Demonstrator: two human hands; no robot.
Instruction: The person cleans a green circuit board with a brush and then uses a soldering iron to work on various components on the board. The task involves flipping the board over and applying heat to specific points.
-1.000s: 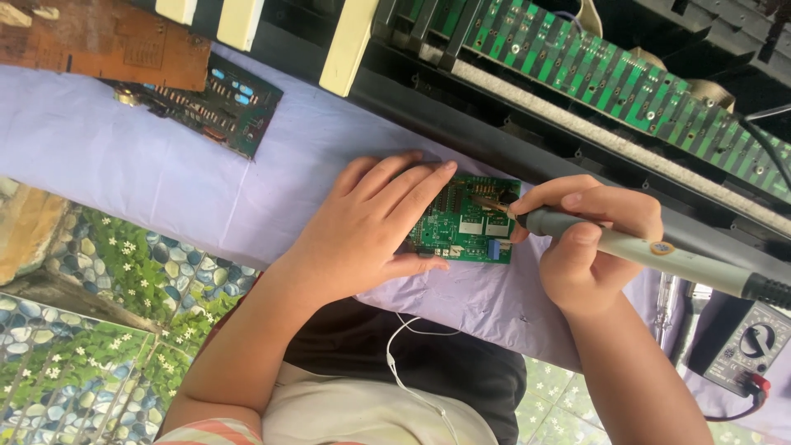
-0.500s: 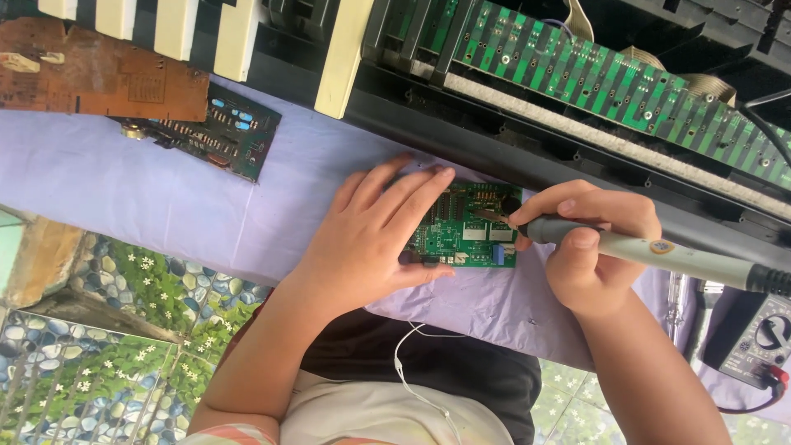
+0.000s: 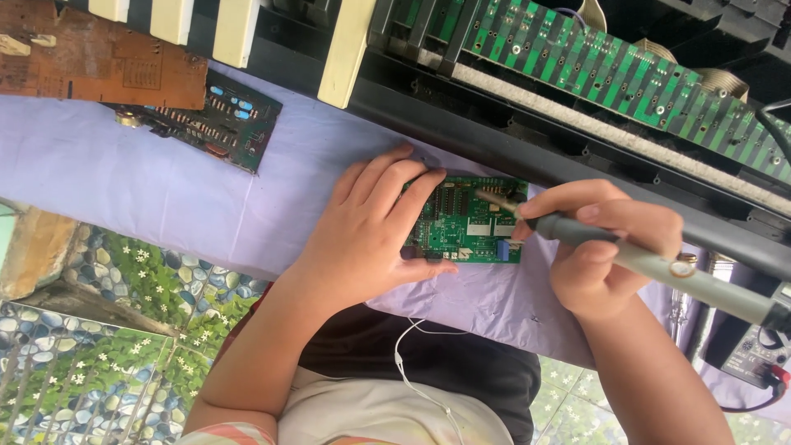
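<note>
A small green circuit board [image 3: 471, 221] lies on a pale lilac cloth [image 3: 124, 189]. My left hand [image 3: 371, 227] rests flat on the board's left half, fingers spread, pinning it down. My right hand [image 3: 601, 247] grips a grey soldering iron [image 3: 659, 268] like a pen. Its metal tip touches the upper right part of the board. The iron's handle and cable run off to the lower right.
An opened keyboard with white keys [image 3: 346, 49] and a long green contact strip [image 3: 593, 70] lies along the far side. A dark circuit board [image 3: 218, 119] and a brown board [image 3: 91, 58] sit at upper left. A meter [image 3: 754, 354] stands at lower right. Patterned floor tiles [image 3: 107, 330] show below.
The view has shifted slightly; both hands stay on the green board, and the iron's tip has moved a little left onto the board.
</note>
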